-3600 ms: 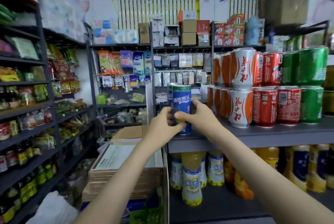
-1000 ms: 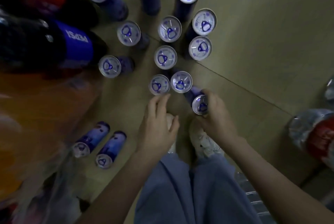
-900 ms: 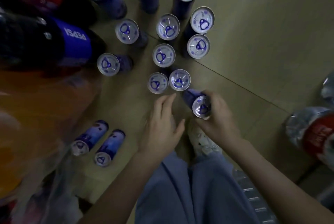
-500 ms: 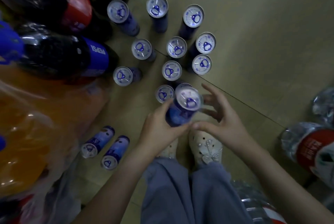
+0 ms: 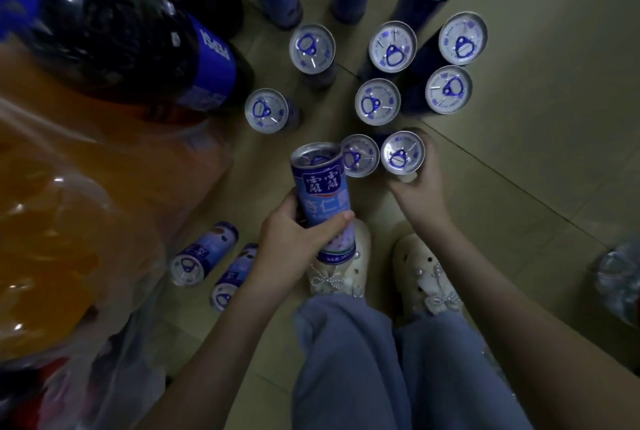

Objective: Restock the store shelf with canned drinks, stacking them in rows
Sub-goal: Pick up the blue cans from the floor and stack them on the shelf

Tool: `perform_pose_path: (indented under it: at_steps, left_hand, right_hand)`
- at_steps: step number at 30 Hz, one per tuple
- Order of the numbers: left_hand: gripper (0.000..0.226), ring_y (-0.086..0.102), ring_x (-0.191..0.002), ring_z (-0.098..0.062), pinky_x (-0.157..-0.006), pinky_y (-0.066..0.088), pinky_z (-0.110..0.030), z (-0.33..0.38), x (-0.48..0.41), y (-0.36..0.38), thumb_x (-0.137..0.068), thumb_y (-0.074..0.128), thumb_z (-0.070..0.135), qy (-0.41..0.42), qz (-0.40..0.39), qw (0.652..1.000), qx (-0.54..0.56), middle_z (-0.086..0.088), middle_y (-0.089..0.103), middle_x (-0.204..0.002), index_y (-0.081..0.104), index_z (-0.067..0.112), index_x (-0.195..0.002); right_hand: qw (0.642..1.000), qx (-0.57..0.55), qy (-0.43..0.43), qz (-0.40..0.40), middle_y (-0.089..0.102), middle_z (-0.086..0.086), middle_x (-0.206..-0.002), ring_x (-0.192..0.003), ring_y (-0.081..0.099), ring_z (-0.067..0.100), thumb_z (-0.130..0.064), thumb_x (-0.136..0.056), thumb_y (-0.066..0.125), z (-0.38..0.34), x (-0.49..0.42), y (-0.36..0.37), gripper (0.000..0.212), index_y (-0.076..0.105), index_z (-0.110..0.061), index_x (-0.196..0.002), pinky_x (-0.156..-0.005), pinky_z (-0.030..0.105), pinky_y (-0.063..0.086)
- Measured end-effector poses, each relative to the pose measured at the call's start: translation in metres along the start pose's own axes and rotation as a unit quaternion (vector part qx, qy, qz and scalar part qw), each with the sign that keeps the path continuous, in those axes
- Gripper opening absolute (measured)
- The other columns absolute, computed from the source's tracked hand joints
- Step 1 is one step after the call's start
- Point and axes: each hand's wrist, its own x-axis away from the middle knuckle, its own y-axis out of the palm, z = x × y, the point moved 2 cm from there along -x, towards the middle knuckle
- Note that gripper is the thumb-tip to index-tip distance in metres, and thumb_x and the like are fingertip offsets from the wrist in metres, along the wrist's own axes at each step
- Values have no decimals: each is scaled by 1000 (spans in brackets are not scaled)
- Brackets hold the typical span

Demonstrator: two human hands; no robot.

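Since half a second ago: held can (image 5: 322, 194) taken over by the left hand (image 5: 294, 242) alone and swung to centre-left; right hand (image 5: 419, 187) gone across to the next can (image 5: 402, 152).

At far left, orange bottles (image 5: 52, 221) in plastic wrap and dark cola bottles (image 5: 121, 31), blurred and cut off by the frame edge. At lower left, two lying cans (image 5: 204, 253) on the floor (image 5: 519, 187), partly hidden by the wrap and the forearm.

Just left of centre, left fingers wrapped round the held can's middle, thumb across the label, lid tilted toward the top of the frame.

Probably full, so fairly heavy for its size; stiff but easily dented, smooth and a little slippery. Best taken round the body, not by the rim.

Right of centre, right fingers curled round the next can below its lid; mostly hidden behind it, so firmness hard to judge.

Above, standing cans (image 5: 377, 102) on the floor.

Shelf out of view.
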Motion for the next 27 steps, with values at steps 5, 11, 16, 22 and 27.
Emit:
perform_pose_path:
  at_steps: [5, 11, 16, 22, 27]
  left_hand:
    - [31, 65, -74, 6, -67, 51, -12, 16, 23, -10, -74, 76, 7, 3, 7, 1000, 15, 13, 68, -88, 61, 22, -96]
    - [32, 63, -67, 10, -63, 48, -8, 85, 103, -32, -71, 80, 8, 4, 13, 999, 33, 14, 68, -83, 61, 22, -92]
    - [34, 59, -56, 9, -52, 44, -7, 175, 187, -59, -66, 83, 15, 48, 5, 998, 41, 14, 67, -77, 61, 20, -91]
    - [30, 61, -63, 8, -61, 48, -13, 278, 299, -104, -69, 81, 14, 106, 41, 990, 79, 13, 68, -82, 62, 21, -92]
    - [29, 63, -72, 7, -70, 50, -15, 342, 441, -163, -73, 77, 3, 162, 99, 976, 109, 12, 69, -86, 63, 21, -91]
  right_hand:
    - [997, -21, 67, 38, 60, 10, -116, -106, 58, 11, -10, -74, 77, -31, 19, -19, 49, 54, -14, -117, -96, 28, 46]
    - [993, -41, 110, -3, 65, -10, -91, -76, 58, -13, -4, -76, 75, -166, 89, -90, 30, 61, -17, -99, -78, 8, 46]
    - [993, -36, 89, -65, 68, -9, -88, -75, 60, -9, -3, -75, 76, -300, 130, -136, 28, 61, -22, -90, -69, 8, 45]
    - [991, -63, 10, -120, 68, -9, -94, -80, 62, -8, -2, -75, 75, -457, 173, -163, 32, 62, -17, -100, -70, 8, 44]
    - [982, -93, -64, -154, 67, -3, -98, -77, 61, -9, -2, -75, 75, -595, 239, -178, 41, 59, -6, -113, -69, 6, 44]
